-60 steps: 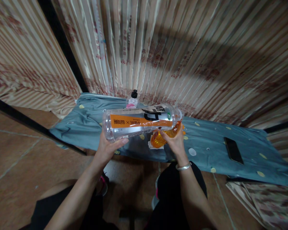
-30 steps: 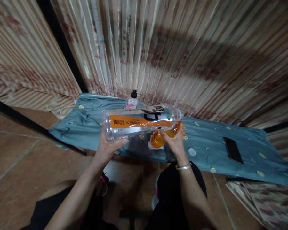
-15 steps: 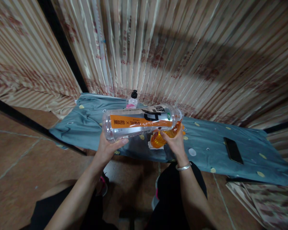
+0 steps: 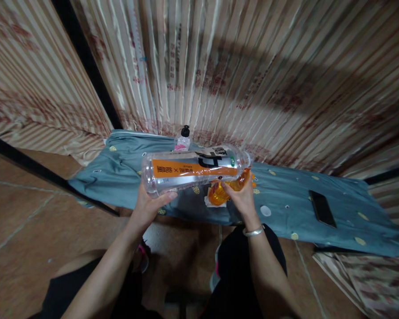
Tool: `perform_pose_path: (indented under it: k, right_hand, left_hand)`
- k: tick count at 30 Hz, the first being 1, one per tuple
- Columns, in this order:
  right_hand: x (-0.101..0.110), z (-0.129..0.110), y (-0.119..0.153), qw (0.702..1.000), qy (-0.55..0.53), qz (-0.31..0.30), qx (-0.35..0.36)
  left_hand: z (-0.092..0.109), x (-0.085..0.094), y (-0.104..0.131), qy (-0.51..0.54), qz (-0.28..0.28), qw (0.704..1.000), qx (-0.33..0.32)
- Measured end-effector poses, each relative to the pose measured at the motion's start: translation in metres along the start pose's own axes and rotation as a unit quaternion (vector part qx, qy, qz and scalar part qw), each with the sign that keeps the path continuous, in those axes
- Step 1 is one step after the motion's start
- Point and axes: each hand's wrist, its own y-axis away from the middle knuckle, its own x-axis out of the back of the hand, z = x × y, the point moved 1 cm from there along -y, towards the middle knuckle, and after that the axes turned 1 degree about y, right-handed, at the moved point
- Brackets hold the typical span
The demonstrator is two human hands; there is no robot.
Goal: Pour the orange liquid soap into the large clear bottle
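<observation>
Left hand [image 4: 148, 205]: fingers mostly hidden behind large clear plastic bottle [image 4: 188, 169]; orange-silver label's [image 4: 199, 170] smallest print illegible. It blocks base of small clear black-capped bottle [image 4: 182, 141]. Right hand [image 4: 242, 195] covers part of translucent orange bottle [image 4: 217, 194]. Beige striped curtain [image 4: 202, 57] cropped above.

Dim light — broad shadow across curtain [image 4: 226, 75]

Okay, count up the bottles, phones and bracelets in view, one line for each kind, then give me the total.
Bottles: 3 (large labelled bottle, orange bottle, black-capped bottle)
Phones: 1 (black phone)
Bracelets: 1 (silver bracelet)
Total: 5
</observation>
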Motion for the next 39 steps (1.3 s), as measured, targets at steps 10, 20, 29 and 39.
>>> perform_pose_path:
  k: [10,20,29,39]
  right_hand:
    - [0.0004,0.0,0.0007,1.0,0.009,-0.004,0.006]
    - [0.0004,0.0004,0.0006,1.0,0.001,-0.004,0.006]
    - [0.0004,0.002,0.0007,1.0,-0.009,-0.014,0.005]
    - [0.0002,0.0003,0.0,1.0,-0.007,-0.012,0.004]
  left_hand:
    - [0.0037,-0.0022,0.0019,-0.004,0.028,1.0,0.003]
    - [0.0086,-0.0031,0.0023,-0.009,0.023,1.0,0.004]
    - [0.0068,-0.0037,0.0027,-0.006,0.019,1.0,0.01]
    - [0.0087,-0.0042,0.0029,-0.009,0.027,1.0,0.007]
